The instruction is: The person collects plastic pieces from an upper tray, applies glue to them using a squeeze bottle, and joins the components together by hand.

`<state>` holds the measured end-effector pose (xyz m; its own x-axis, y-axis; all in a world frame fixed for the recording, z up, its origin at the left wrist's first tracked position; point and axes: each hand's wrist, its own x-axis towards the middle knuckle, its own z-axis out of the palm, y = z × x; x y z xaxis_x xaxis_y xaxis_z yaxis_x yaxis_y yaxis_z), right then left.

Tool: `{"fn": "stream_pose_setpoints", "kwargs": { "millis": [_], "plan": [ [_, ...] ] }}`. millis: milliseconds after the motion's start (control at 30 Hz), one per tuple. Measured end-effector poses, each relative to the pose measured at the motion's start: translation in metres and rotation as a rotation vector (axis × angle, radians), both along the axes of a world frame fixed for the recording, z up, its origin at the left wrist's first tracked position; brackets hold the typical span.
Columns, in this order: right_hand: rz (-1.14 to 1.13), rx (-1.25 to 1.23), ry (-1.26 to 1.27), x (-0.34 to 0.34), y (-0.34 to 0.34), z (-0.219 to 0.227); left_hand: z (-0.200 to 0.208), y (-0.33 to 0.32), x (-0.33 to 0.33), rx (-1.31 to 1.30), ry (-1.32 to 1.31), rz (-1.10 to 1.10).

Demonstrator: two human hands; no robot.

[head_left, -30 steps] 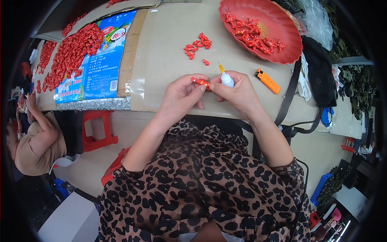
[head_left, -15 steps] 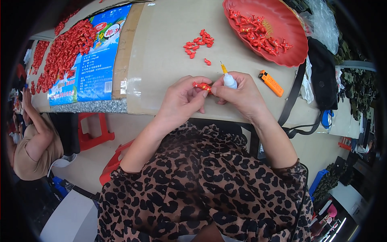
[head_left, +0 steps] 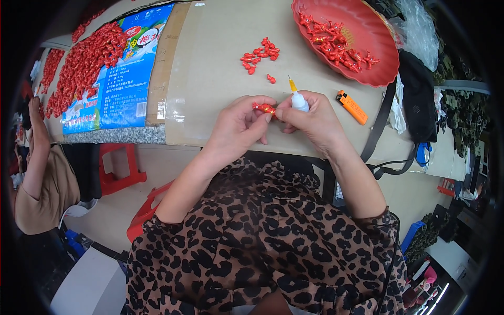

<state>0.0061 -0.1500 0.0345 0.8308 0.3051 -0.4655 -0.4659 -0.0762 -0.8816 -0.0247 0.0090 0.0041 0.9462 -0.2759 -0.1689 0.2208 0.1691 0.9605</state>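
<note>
Between my two hands, over the table's near edge, is a small shiny red figurine [head_left: 264,108] with gold marks. The thumb and fingers of my left hand [head_left: 240,122] pinch it from the left. My right hand [head_left: 310,118] holds a white glue bottle [head_left: 300,101] with a yellow tip and thin needle pointing up and away. Its thumb and fingertip also press at the figurine's right end; whether a small part sits between them is hidden. Just beyond lies one loose red piece [head_left: 271,79], with a cluster of small red pieces [head_left: 260,54] farther off.
A red scalloped plate [head_left: 386,73] at the far right holds several red figurines. An orange lighter [head_left: 352,107] lies right of my hand, near a black strap [head_left: 379,123]. Many red pieces [head_left: 86,68] cover blue printed cardboard [head_left: 123,100] at left. Another person [head_left: 44,184] sits at left.
My hands stay nearly in place, with the figurine slightly turned between the fingers. At the left, the other person's arm has risen a little. The view has shifted slightly.
</note>
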Motion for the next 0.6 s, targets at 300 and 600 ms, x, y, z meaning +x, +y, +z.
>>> {"fn": "stream_pose_setpoints", "kwargs": {
  "millis": [300, 600],
  "plan": [
    [0.015, -0.007, -0.017, 0.0004, 0.0002, -0.0037, -0.0015, -0.0015, 0.0003, 0.028, -0.019, 0.016],
    [0.011, -0.012, -0.045, 0.0005, -0.0006, -0.0070, -0.0051, -0.0043, 0.0011, 0.025, -0.032, 0.035]
  ]
}}
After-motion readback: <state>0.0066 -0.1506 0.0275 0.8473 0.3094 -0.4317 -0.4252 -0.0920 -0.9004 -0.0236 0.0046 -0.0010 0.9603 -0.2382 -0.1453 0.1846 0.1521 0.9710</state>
